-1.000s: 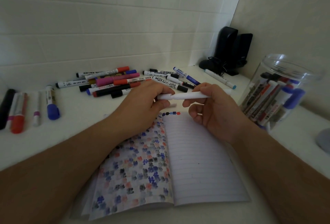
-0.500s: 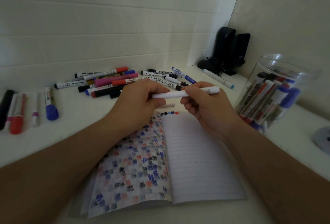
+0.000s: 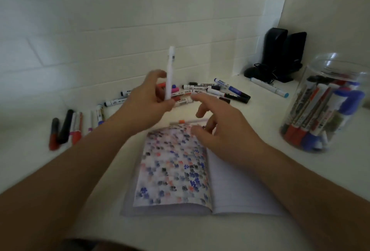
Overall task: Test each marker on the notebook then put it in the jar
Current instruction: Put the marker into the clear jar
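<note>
Left hand [image 3: 148, 98] raised above the counter [image 3: 340, 170], fingers curled round a white marker [image 3: 169, 72] held upright, lower end in the grip, upper end well above the hand. Whether it is capped cannot be told; frame is blurred.

Right hand [image 3: 224, 132] holds nothing, fingers spread and relaxed, hovering over the top of the notebook [image 3: 176, 170]. Exact contact with the page cannot be told.

Notebook lies open on the counter, near edge toward the person. Left page covered with small blots in blue, black and red-orange. Right page mostly blank, partly under the right forearm.

A thin pale stick with an orange band [image 3: 188, 121] lies just beyond the notebook's top edge, between the two hands.

Loose markers [image 3: 216, 90] in a scattered heap behind the hands, near the wall. A second row [image 3: 68, 128] lies at far left: red, black, purple, blue. One white marker with a teal cap [image 3: 269, 90] lies apart toward the right.

Jar [image 3: 328, 102], clear, stands at right on the counter, well apart from both hands, holding many markers on end.

Two dark speakers [image 3: 282, 54] stand in the back corner with a tangle of cable.
</note>
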